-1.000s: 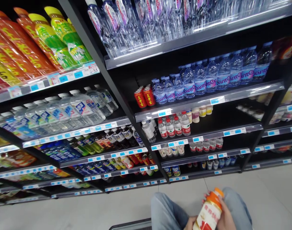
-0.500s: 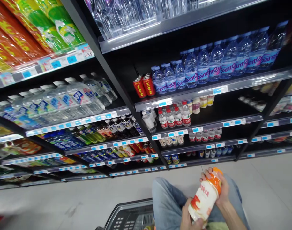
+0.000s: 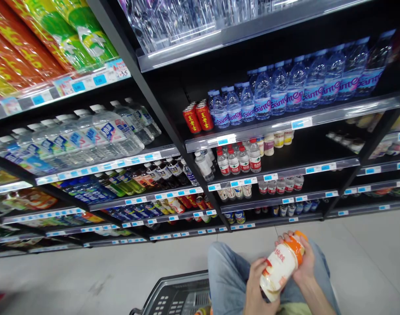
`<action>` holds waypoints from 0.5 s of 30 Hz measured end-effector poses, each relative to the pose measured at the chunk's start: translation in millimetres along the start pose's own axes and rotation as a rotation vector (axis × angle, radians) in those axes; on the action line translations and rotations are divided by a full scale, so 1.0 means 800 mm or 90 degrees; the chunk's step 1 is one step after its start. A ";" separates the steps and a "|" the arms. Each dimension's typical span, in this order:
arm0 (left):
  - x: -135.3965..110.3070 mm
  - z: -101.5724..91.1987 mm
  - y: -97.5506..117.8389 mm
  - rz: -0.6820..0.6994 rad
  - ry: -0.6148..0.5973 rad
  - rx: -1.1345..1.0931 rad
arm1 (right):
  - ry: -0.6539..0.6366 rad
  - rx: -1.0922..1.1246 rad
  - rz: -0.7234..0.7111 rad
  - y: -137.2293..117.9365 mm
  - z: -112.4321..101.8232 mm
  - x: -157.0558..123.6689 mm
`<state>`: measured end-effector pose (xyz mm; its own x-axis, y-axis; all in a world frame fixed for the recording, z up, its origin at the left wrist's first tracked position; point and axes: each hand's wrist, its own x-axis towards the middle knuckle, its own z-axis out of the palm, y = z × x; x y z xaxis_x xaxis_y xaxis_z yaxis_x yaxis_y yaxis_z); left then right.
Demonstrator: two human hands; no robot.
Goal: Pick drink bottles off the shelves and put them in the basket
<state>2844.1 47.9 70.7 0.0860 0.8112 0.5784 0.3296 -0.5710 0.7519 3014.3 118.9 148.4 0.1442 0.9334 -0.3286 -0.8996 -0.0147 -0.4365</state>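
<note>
Above my lap I hold a white plastic drink bottle [image 3: 280,267] with an orange cap and orange shoulder, tilted so that its cap points up and to the right. My right hand [image 3: 305,264] is wrapped around the upper part near the cap, its fingertips showing on the far side. Around the lower end, my left hand [image 3: 260,288] is closed with the thumb and fingers on either side of the label. Red lettering and a red-orange picture show on the label. Part of the bottle's base is hidden by the left hand.
A grey shopping basket [image 3: 178,295] stands on the pale tiled floor [image 3: 121,275] left of my knees, with a few items partly visible inside. Ahead, dark shelves hold blue-capped water bottles [image 3: 296,83], red cans [image 3: 198,117], red-capped bottles [image 3: 242,158] and clear bottles [image 3: 88,135].
My left hand has shifted up along the bottle's left side, and the bottle has turned slightly about its length, so the label shows differently. My right hand stays near the cap.
</note>
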 end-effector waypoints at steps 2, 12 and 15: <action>0.004 0.000 -0.001 0.058 0.012 0.041 | -0.008 0.001 0.000 0.001 0.001 -0.001; 0.001 -0.007 0.014 -0.007 0.048 0.060 | -0.066 -0.007 0.037 -0.004 -0.010 0.002; -0.012 0.003 0.004 -0.170 0.054 -0.076 | -0.085 -0.016 0.044 -0.011 -0.013 0.003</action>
<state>2846.8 38.8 67.0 -0.0699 0.9240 0.3759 0.2164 -0.3538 0.9099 3026.7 117.3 142.9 0.0237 0.9693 -0.2447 -0.8949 -0.0885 -0.4373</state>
